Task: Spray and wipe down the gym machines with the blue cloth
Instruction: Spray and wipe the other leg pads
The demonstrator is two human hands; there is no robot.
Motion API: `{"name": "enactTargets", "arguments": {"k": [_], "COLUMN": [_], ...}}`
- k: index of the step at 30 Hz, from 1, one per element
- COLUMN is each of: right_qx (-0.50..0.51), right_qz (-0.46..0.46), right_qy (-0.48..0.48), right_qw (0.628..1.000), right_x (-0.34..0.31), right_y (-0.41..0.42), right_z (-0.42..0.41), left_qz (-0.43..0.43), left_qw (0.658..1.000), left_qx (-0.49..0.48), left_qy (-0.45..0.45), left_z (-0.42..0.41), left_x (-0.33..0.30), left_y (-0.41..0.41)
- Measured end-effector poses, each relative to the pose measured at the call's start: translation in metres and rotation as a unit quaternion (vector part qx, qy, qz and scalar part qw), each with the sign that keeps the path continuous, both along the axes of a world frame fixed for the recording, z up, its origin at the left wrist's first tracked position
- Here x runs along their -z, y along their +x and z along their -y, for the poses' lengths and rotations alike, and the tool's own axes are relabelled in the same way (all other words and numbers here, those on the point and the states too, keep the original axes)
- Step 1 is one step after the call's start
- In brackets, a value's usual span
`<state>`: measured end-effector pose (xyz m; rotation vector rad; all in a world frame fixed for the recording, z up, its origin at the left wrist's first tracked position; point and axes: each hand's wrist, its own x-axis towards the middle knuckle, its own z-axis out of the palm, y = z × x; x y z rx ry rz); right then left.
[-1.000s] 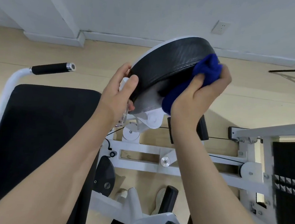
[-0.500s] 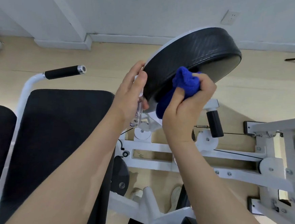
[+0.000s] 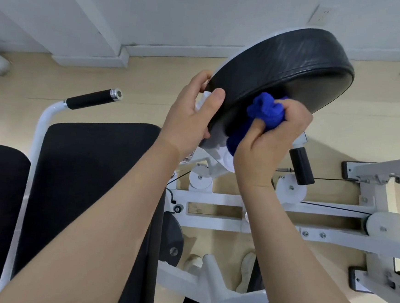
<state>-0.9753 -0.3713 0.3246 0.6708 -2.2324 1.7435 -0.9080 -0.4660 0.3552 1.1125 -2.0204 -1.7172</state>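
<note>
Gripping the bunched blue cloth (image 3: 265, 114), the right hand (image 3: 270, 142) presses it against the lower edge of the round black pad (image 3: 282, 69), with the fingers curled tightly around the fabric. The left hand (image 3: 192, 117) holds the left rim of the same pad, thumb on the black face and fingers going behind it; a clear spray bottle (image 3: 198, 117) with a white top is held in this hand too, mostly hidden by the palm. The pad stands tilted on the white machine frame (image 3: 217, 198), which carries white pulleys and a thin black cable. To the left lies a black seat cushion (image 3: 91, 178) with a white tube that ends in a black handle grip (image 3: 91, 99). Below, on the pale wooden floor (image 3: 363, 130), two light shoes are visible between the frame parts.
</note>
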Motion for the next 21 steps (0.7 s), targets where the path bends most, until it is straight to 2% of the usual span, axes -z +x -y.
{"name": "enactTargets", "arguments": {"k": [3,7,9,12,14,17,18,20,21], "right_qx": [-0.042,-0.114,-0.101,-0.057,-0.033,-0.066,-0.074,-0.121,-0.16], "right_qz": [0.022,-0.014,-0.053,-0.144,-0.183,-0.032,-0.057,-0.234,-0.277], "right_qy": [0.071,0.19,0.198,0.14,0.136,0.153,0.18,0.266,0.29], "right_qw": [0.996,0.975,0.973,0.978,0.973,0.985,0.979,0.927,0.902], "right_x": [0.03,0.059,0.056,0.041,0.039,0.056,0.065,0.089,0.102], "right_y": [0.014,0.02,0.014,0.002,0.001,0.015,0.017,0.022,0.024], "right_z": [0.007,0.003,-0.002,-0.006,-0.006,0.004,0.006,0.004,0.0], "left_qz": [0.01,0.019,0.012,-0.002,-0.011,-0.006,0.0,0.011,0.016], "left_qw": [1.0,0.997,0.998,0.999,0.999,0.999,0.998,0.998,0.998], "left_qx": [-0.005,-0.004,-0.001,0.003,0.01,0.015,0.011,0.005,0.002], "left_qy": [-0.029,-0.075,-0.066,-0.048,-0.035,-0.052,-0.058,-0.062,-0.066], "left_z": [0.006,0.013,0.011,0.009,0.008,0.009,0.01,0.011,0.011], "left_x": [0.002,0.002,0.001,0.001,0.0,0.0,-0.001,0.0,0.001], "left_y": [-0.003,-0.011,-0.012,-0.011,-0.01,-0.01,-0.01,-0.012,-0.013]}}
